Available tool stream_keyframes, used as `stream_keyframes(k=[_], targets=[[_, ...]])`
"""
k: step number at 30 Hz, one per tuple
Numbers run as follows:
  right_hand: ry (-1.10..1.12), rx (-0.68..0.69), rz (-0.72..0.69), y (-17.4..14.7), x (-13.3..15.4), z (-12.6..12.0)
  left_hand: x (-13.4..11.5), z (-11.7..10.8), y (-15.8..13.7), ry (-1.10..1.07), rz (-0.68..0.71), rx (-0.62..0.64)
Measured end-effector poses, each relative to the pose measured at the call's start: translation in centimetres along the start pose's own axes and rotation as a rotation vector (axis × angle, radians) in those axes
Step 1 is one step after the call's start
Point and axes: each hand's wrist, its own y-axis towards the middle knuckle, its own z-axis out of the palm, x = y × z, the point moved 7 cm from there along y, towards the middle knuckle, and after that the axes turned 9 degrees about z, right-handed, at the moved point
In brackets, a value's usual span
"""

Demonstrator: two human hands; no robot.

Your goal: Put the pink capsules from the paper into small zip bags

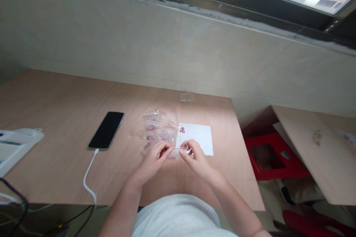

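Between my two hands is a small clear zip bag with pinkish bits in it and a red line along its top edge. My left hand pinches the bag's left top corner, fingers closed. At the other corner, my right hand grips the same edge between thumb and fingers. Several more clear zip bags with pink pieces lie just beyond my left hand. A white paper sheet is flat beyond my right hand, and a few small pink and gold beads show at its left edge.
A black phone with a white charging cable lies to the left. A flat clear bag rests near the wall. At the far left is a white plastic object. Past the table's right edge stand a red stool and another table.
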Motion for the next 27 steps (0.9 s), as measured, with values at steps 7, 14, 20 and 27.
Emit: stream_keyframes(k=[7, 14, 20, 27], targets=[[0.012, -0.022, -0.037, 0.4, -0.5, 0.7, -0.3, 1.6, -0.1, -0.041, -0.005, 0.066], [0.163, -0.003, 0.064, 0.5, -1.1, 0.8, -0.2, 1.8, 0.3, -0.061, -0.013, 0.108], [0.405, 0.027, 0.262, 1.0, -4.0, 0.5, 0.8, 1.1, -0.2, -0.113, -0.063, 0.083], [0.452, 0.044, 0.305, 0.8, -4.8, 1.0, 1.9, 0.1, -1.1, -0.161, -0.099, 0.016]])
